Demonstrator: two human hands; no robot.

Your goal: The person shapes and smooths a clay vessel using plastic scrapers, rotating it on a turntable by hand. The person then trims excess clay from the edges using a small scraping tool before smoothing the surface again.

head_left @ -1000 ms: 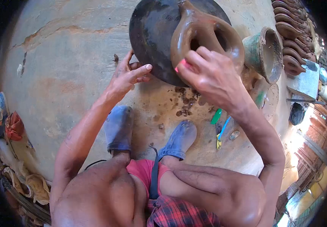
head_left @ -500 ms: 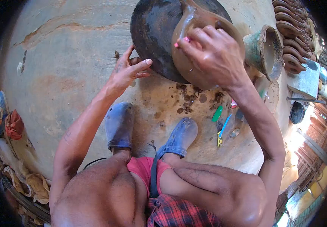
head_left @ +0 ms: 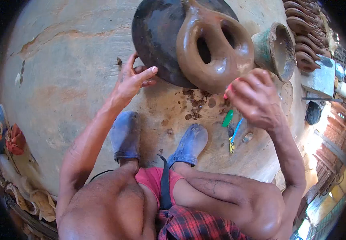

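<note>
Pinching a small pink piece (head_left: pixel 228 91) between bunched fingers, the right hand (head_left: pixel 257 100) is just off the near right edge of the glossy brown clay piece (head_left: pixel 216 48), which sits over the right part of a dark disc (head_left: pixel 155 44). The left hand (head_left: pixel 131 82), thumb and fingers spread, is at the disc's near left rim. Right of the clay is a greenish pot (head_left: pixel 264 52); nearer, on the floor (head_left: pixel 77 72), lie a green tool (head_left: pixel 228 119) and a blue-and-yellow one (head_left: pixel 236 131).

Clay piece (head_left: pixel 218 47) on the disc (head_left: pixel 153 44), bucket (head_left: pixel 264 51) to the right (close beside)
</note>
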